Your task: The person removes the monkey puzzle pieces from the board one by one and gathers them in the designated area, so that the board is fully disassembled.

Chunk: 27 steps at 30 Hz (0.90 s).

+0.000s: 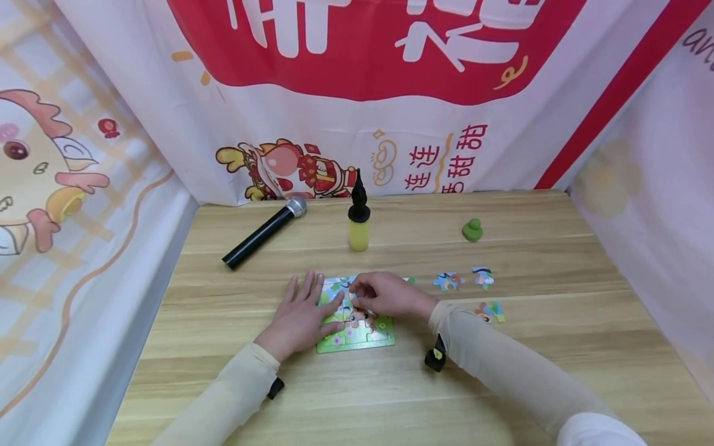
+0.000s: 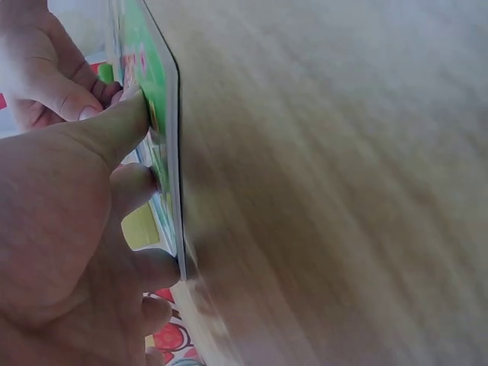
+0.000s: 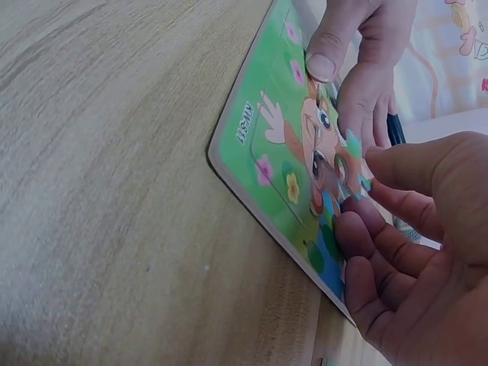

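Observation:
A jigsaw puzzle board (image 1: 357,347) with a cartoon animal on green lies on the wooden table in front of me. Across its left side my left hand (image 1: 294,323) rests with fingers spread, thumb and fingertips pressing on the picture. Over the board's upper middle, my right hand (image 1: 390,293) pinches a small jigsaw piece (image 3: 351,162) between thumb and index finger, close over the picture. The right hand hides the board's upper right part in the head view. Three loose jigsaw pieces lie to the right: one blue (image 1: 447,282), another blue (image 1: 483,277), and one orange-green (image 1: 491,311).
A black microphone (image 1: 261,238) with a silver head lies behind the left hand. Beyond the board stands a yellow bottle (image 1: 359,235) with a pointed black top. A small green figure (image 1: 472,230) sits at the back right. Printed cloth (image 1: 312,142) hangs along the table's back edge.

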Each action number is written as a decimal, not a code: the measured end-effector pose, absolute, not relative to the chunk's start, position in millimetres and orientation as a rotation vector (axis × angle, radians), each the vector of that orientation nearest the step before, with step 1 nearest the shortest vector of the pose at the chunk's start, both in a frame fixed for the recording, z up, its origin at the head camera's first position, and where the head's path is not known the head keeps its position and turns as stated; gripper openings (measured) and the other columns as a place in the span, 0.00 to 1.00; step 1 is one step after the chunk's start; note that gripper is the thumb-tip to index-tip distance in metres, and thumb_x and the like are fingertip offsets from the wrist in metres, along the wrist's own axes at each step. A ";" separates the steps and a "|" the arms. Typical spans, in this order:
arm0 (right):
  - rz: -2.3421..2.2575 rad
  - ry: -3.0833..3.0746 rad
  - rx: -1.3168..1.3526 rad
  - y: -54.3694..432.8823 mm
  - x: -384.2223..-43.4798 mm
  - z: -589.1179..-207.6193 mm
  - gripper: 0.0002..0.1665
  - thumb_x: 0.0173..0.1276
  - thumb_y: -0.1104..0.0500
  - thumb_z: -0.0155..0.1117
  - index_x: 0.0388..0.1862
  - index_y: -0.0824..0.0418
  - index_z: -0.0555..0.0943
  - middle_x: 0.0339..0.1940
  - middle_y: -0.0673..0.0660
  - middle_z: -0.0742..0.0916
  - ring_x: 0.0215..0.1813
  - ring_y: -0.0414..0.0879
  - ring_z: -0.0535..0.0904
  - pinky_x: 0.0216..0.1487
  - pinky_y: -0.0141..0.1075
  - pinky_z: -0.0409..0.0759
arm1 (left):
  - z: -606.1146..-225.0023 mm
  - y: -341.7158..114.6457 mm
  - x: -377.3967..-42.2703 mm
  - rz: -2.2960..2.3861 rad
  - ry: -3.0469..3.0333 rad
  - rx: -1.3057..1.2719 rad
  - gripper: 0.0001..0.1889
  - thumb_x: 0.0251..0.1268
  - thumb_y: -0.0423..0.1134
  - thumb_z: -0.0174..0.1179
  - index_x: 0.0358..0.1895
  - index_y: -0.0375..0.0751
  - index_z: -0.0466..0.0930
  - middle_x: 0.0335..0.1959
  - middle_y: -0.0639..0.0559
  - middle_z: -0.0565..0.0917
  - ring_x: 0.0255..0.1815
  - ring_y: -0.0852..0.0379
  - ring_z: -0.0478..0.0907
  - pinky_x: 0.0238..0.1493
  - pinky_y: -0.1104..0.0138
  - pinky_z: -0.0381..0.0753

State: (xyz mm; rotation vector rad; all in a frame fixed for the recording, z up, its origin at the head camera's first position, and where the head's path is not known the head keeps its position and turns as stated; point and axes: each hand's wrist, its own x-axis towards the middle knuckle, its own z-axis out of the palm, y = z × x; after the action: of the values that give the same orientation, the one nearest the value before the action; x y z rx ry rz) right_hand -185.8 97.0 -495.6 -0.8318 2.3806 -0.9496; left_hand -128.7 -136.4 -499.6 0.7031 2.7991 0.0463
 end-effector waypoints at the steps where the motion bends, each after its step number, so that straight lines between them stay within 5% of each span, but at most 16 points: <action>1: -0.952 2.383 -0.830 97.2 -185.8 -495.6 0.12 0.75 0.57 0.66 0.54 0.57 0.82 0.36 0.45 0.85 0.37 0.40 0.81 0.41 0.35 0.81 | -499.3 -136.3 -128.8 0.039 2.801 0.707 0.37 0.73 0.70 0.44 0.80 0.62 0.58 0.80 0.33 0.47 0.81 0.33 0.36 0.75 0.40 0.29; 8: -1.035 2.403 -0.831 99.3 -185.6 -497.5 0.09 0.75 0.58 0.66 0.51 0.56 0.82 0.37 0.44 0.85 0.38 0.38 0.81 0.43 0.34 0.82 | -500.0 -135.5 -130.0 0.022 2.794 0.718 0.37 0.73 0.71 0.43 0.80 0.62 0.58 0.80 0.33 0.47 0.81 0.34 0.36 0.75 0.39 0.29; 14: -1.314 2.319 -0.666 114.1 -188.9 -490.7 0.08 0.75 0.57 0.65 0.50 0.54 0.83 0.38 0.49 0.87 0.40 0.45 0.83 0.42 0.39 0.83 | -500.4 -133.1 -129.9 0.043 2.782 0.701 0.37 0.72 0.71 0.44 0.80 0.62 0.59 0.80 0.33 0.47 0.81 0.34 0.35 0.75 0.39 0.28; 27: -1.227 2.335 -0.425 268.7 -178.0 -480.1 0.11 0.74 0.59 0.66 0.52 0.62 0.83 0.41 0.56 0.87 0.43 0.52 0.82 0.42 0.41 0.82 | -498.4 -137.2 -128.9 0.093 2.781 0.720 0.37 0.74 0.69 0.46 0.80 0.59 0.58 0.80 0.31 0.45 0.80 0.34 0.36 0.75 0.39 0.28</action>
State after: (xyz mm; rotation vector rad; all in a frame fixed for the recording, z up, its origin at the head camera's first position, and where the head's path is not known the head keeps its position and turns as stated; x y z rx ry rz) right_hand -178.0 268.7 -480.1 -0.4245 2.3354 -1.2272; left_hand -128.9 -137.2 -498.4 0.7203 2.7814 0.0926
